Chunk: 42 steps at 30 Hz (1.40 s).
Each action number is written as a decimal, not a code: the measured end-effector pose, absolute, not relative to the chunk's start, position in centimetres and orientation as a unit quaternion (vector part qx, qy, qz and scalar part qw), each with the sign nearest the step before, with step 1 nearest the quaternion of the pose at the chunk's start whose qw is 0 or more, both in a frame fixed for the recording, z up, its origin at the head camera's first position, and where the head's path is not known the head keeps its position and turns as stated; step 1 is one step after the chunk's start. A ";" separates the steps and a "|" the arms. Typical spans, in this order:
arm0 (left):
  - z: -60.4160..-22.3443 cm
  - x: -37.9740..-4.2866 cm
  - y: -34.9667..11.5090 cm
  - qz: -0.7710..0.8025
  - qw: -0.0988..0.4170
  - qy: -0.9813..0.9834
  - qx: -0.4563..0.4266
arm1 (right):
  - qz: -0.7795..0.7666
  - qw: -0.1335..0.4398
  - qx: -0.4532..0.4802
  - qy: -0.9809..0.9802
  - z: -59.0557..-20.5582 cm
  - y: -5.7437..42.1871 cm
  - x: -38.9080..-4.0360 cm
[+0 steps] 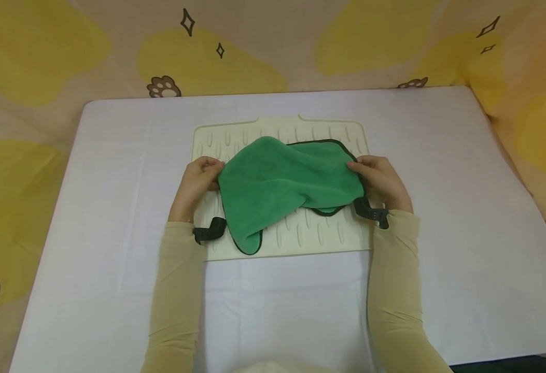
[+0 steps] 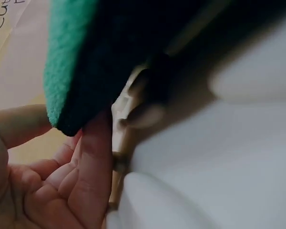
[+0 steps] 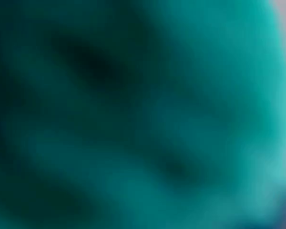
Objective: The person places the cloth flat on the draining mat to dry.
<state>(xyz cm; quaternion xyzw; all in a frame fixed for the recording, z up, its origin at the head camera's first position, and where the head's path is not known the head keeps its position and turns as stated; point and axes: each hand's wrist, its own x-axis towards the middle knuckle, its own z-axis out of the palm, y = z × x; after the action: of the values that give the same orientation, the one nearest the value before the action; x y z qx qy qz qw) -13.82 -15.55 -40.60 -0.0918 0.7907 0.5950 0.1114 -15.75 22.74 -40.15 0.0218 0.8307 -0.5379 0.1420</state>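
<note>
A green cloth (image 1: 282, 178) with dark edging stretches between both hands, over a cream ridged mat (image 1: 319, 235). My left hand (image 1: 199, 184) pinches its left edge between thumb and fingers; the left wrist view shows the cloth's edge (image 2: 71, 109) held there. At the opposite side, my right hand (image 1: 379, 178) grips the dark-edged border with the thumb on top. One corner of the cloth hangs down at the lower left, and a fold shows along the bottom right. Blurred green cloth (image 3: 205, 119) fills nearly all of the right wrist view, hiding the right fingers there.
The mat lies on a table with a white cover (image 1: 91, 233). Black wrist cameras (image 1: 211, 230) sit at both wrists, close to the cloth. Behind the table hangs a yellow and beige patterned fabric (image 1: 263, 46).
</note>
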 end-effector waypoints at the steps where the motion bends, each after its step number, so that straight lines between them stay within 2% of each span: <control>1: -40.7 -13.8 -15.5 0.598 0.104 0.789 -0.094 | -0.541 0.140 0.025 0.829 -40.2 22.6 -15.8; 14: -41.0 -13.9 -15.8 0.626 0.027 0.769 -0.128 | -0.537 0.155 0.008 0.829 -40.0 22.9 -15.6; 27: -40.9 -13.8 -15.7 0.604 0.075 0.786 -0.107 | -0.550 0.138 0.012 0.823 -40.2 22.6 -15.7; 42: -41.0 -13.8 -15.9 0.606 0.029 0.788 -0.105 | -0.534 0.131 0.007 0.835 -40.4 23.0 -15.6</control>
<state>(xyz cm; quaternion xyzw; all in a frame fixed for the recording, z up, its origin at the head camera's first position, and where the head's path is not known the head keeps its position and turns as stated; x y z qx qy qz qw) -13.81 -15.86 -41.05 -0.1047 0.7882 0.6058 0.0293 -15.58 23.00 -40.38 0.0074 0.8352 -0.5340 0.1308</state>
